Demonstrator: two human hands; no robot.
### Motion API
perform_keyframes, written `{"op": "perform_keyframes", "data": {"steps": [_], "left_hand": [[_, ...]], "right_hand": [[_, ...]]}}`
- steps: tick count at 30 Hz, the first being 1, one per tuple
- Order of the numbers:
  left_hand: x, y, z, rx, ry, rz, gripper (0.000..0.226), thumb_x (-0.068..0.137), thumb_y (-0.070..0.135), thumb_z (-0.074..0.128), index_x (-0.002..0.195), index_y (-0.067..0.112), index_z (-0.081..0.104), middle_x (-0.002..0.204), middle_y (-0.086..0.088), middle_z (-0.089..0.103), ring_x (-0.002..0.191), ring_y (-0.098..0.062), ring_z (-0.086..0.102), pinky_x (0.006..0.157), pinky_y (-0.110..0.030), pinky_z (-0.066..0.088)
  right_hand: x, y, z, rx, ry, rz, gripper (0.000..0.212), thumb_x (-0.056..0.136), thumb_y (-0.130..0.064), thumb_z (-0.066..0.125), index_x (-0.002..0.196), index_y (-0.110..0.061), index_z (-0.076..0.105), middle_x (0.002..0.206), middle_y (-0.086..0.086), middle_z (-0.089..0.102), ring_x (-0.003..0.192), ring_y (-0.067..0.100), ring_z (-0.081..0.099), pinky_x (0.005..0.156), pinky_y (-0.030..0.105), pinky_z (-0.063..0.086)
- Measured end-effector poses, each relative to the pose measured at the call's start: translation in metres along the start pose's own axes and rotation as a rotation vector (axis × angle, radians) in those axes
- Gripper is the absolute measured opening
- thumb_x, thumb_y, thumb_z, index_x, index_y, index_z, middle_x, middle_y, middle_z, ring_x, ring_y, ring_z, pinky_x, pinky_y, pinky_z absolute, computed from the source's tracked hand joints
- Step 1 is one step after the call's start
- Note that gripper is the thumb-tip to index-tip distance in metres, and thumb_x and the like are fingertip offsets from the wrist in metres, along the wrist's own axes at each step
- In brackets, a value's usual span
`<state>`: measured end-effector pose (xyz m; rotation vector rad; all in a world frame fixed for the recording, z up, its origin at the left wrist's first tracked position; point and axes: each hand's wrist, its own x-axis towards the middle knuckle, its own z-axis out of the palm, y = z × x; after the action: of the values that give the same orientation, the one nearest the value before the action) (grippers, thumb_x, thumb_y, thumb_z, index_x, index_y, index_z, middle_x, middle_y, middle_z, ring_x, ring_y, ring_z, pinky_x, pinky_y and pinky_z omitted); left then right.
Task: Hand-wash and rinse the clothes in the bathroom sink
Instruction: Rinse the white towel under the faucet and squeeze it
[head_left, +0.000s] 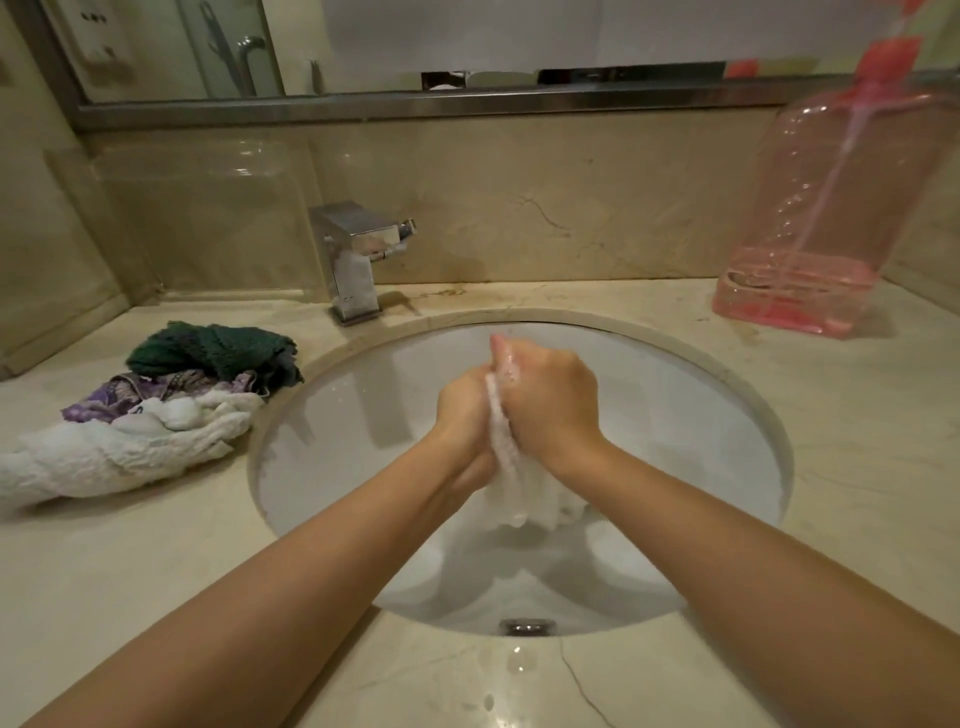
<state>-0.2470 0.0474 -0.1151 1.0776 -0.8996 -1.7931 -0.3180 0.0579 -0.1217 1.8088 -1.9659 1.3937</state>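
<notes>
Both my hands are together over the white oval sink (717, 415). My left hand (462, 410) and my right hand (550, 405) squeeze a wet white cloth (524, 493) between them. The cloth's lower end hangs below my wrists above the basin. Soap foam shows on my right fingers. A pile of clothes lies on the counter left of the sink: a dark green knit piece (213, 348), a purple patterned piece (109, 400) and a white textured garment (114, 452) with foam on it.
A chrome square tap (353, 260) stands behind the sink at its left rim. A large pink transparent pump bottle (826, 208) stands on the marble counter (857, 426) at the back right. A mirror runs along the back wall. The overflow slot (527, 626) sits at the sink's near edge.
</notes>
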Motion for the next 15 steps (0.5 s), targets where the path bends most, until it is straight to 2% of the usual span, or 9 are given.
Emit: {"op": "perform_keyframes", "data": {"steps": [1, 2, 5, 7, 9, 11, 12, 14, 15], "left_hand": [[0.001, 0.000, 0.001, -0.017, 0.015, -0.030, 0.038, 0.102, 0.021, 0.037, 0.068, 0.011, 0.051, 0.054, -0.006, 0.050, 0.049, -0.017, 0.053, 0.054, -0.026, 0.043], [0.005, -0.001, 0.001, -0.004, 0.043, -0.027, 0.038, 0.100, 0.020, 0.040, 0.065, 0.011, 0.050, 0.052, -0.005, 0.049, 0.047, -0.017, 0.051, 0.051, -0.024, 0.042], [0.013, -0.005, 0.001, -0.010, 0.079, 0.085, 0.040, 0.104, 0.018, 0.033, 0.065, 0.013, 0.043, 0.050, 0.001, 0.044, 0.056, -0.016, 0.047, 0.048, -0.020, 0.047], [0.010, -0.008, -0.001, -0.058, 0.074, 0.080, 0.043, 0.106, 0.019, 0.028, 0.067, 0.012, 0.042, 0.044, 0.001, 0.046, 0.053, -0.016, 0.051, 0.047, -0.018, 0.047], [0.008, -0.005, -0.003, -0.015, 0.009, 0.027, 0.042, 0.106, 0.021, 0.030, 0.072, 0.007, 0.050, 0.045, -0.003, 0.054, 0.047, -0.014, 0.059, 0.051, -0.019, 0.049], [0.008, -0.001, -0.007, 0.079, -0.050, -0.034, 0.041, 0.104, 0.029, 0.037, 0.078, 0.005, 0.059, 0.058, -0.010, 0.064, 0.057, -0.019, 0.064, 0.060, -0.028, 0.051], [0.008, 0.003, -0.010, 0.139, -0.059, -0.043, 0.042, 0.103, 0.033, 0.040, 0.077, 0.007, 0.059, 0.062, -0.011, 0.065, 0.060, -0.021, 0.064, 0.059, -0.029, 0.050], [0.013, 0.006, -0.013, 0.227, -0.061, -0.020, 0.045, 0.102, 0.038, 0.042, 0.065, 0.013, 0.051, 0.058, -0.008, 0.055, 0.052, -0.017, 0.056, 0.049, -0.024, 0.045], [0.014, 0.007, -0.014, 0.266, -0.062, 0.017, 0.047, 0.102, 0.040, 0.041, 0.061, 0.016, 0.044, 0.053, -0.004, 0.046, 0.045, -0.014, 0.048, 0.044, -0.022, 0.039]], "right_hand": [[0.006, 0.009, -0.002, -0.055, -0.056, 0.137, 0.046, 0.103, -0.032, 0.035, 0.074, -0.010, 0.063, 0.068, 0.011, 0.062, 0.070, 0.032, 0.061, 0.058, 0.030, 0.031], [0.007, 0.015, 0.000, -0.090, -0.056, 0.141, 0.047, 0.104, -0.032, 0.033, 0.076, -0.010, 0.064, 0.068, 0.010, 0.061, 0.072, 0.032, 0.061, 0.059, 0.030, 0.030], [-0.016, -0.002, 0.010, -0.049, 0.101, -0.200, 0.047, 0.097, -0.029, 0.038, 0.059, -0.010, 0.059, 0.046, 0.003, 0.049, 0.043, 0.025, 0.051, 0.048, 0.023, 0.025], [-0.017, -0.002, 0.014, -0.053, 0.165, -0.304, 0.045, 0.093, -0.028, 0.042, 0.053, -0.011, 0.056, 0.038, 0.003, 0.046, 0.033, 0.022, 0.043, 0.044, 0.019, 0.021], [0.000, 0.010, 0.009, -0.156, 0.106, -0.144, 0.046, 0.097, -0.028, 0.040, 0.061, -0.010, 0.061, 0.048, 0.007, 0.055, 0.044, 0.026, 0.053, 0.046, 0.021, 0.027], [0.009, 0.022, 0.002, -0.194, -0.140, 0.112, 0.046, 0.103, -0.031, 0.033, 0.071, -0.012, 0.061, 0.068, 0.008, 0.061, 0.068, 0.029, 0.059, 0.056, 0.029, 0.032], [0.010, 0.028, -0.001, -0.136, -0.238, 0.204, 0.045, 0.104, -0.031, 0.032, 0.068, -0.014, 0.054, 0.068, 0.006, 0.058, 0.072, 0.029, 0.056, 0.057, 0.032, 0.031], [0.008, 0.033, -0.008, 0.009, -0.300, 0.262, 0.041, 0.103, -0.031, 0.035, 0.065, -0.016, 0.044, 0.064, 0.000, 0.048, 0.067, 0.024, 0.049, 0.054, 0.032, 0.030], [0.009, 0.036, -0.009, 0.124, -0.321, 0.292, 0.034, 0.102, -0.031, 0.037, 0.073, -0.018, 0.048, 0.068, -0.001, 0.050, 0.068, 0.022, 0.049, 0.056, 0.031, 0.033]]}}
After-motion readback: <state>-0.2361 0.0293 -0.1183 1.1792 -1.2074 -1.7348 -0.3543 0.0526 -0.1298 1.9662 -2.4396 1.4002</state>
